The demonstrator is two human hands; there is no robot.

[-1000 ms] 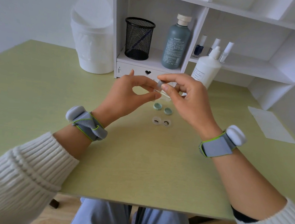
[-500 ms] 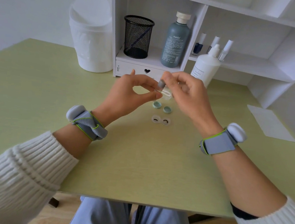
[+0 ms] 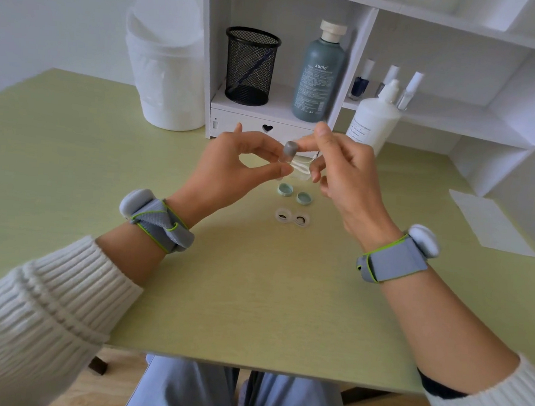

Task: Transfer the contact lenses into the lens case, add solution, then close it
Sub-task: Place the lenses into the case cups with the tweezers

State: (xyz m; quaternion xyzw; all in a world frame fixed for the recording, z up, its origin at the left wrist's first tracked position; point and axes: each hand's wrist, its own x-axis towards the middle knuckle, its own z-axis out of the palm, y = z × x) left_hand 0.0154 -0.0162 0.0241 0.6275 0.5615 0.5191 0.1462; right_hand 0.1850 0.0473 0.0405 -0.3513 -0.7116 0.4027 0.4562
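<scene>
Right hand point(image 3: 348, 180) eased off cap point(image 3: 289, 148), now loose, left hand point(image 3: 230, 171) pinching one vial point(image 3: 284, 159) (two lids point(image 3: 285, 189) below)

You sat at a home dressing corner rather than any workplace. The pale green table point(image 3: 252, 297) stood against a white shelf unit point(image 3: 441, 127) whose little drawer point(image 3: 243, 127) had a heart cut-out. On its shelves stood a mesh pen cup point(image 3: 250, 67), a grey-green toiletry bottle point(image 3: 317, 78) and small nail-polish bottles point(image 3: 360, 82), with a white squeeze bottle point(image 3: 373, 121) before them. A white lidded bin point(image 3: 166, 66) stood by the plain wall, and a wooden floor point(image 3: 110, 392) showed below.
</scene>
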